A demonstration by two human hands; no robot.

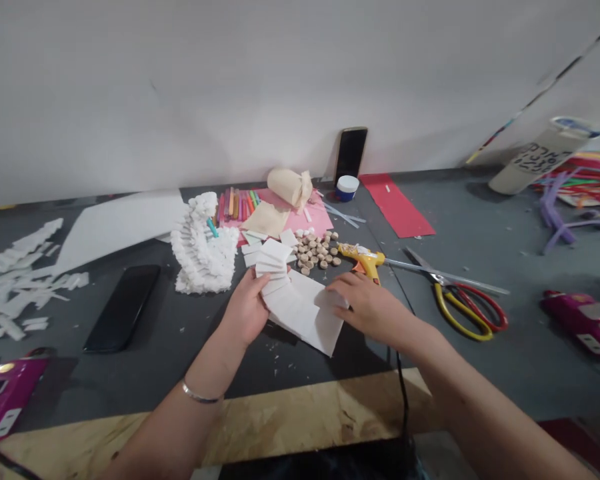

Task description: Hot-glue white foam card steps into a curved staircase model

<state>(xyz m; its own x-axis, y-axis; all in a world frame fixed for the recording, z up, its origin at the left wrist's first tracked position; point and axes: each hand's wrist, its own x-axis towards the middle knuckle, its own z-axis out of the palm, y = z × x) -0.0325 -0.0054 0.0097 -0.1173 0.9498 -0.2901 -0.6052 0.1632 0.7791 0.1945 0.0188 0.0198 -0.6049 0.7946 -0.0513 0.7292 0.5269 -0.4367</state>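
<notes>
In the middle of the dark table is a white foam-board piece (pixel 300 303), with narrow white slats overlapping like a curved stair on its left side. My left hand (pixel 247 303) grips its left edge, thumb on top of the slats. At the right edge, the curled fingers of my right hand (pixel 363 300) hold the board; their tips are partly hidden. Just behind my right hand lies a yellow hot glue gun (pixel 363 259) with a clear glue stick sticking out of its back. Round wooden discs (pixel 316 250) are heaped behind the board.
A white textured foam model (pixel 205 250) stands at left, near a black phone (pixel 123 308). Scissors (pixel 460 297) with red and yellow handles lie right. White foam strips (pixel 15 287) are scattered far left. Behind are markers (pixel 237 203), a blue jar (pixel 347 189) and red paper (pixel 400 207).
</notes>
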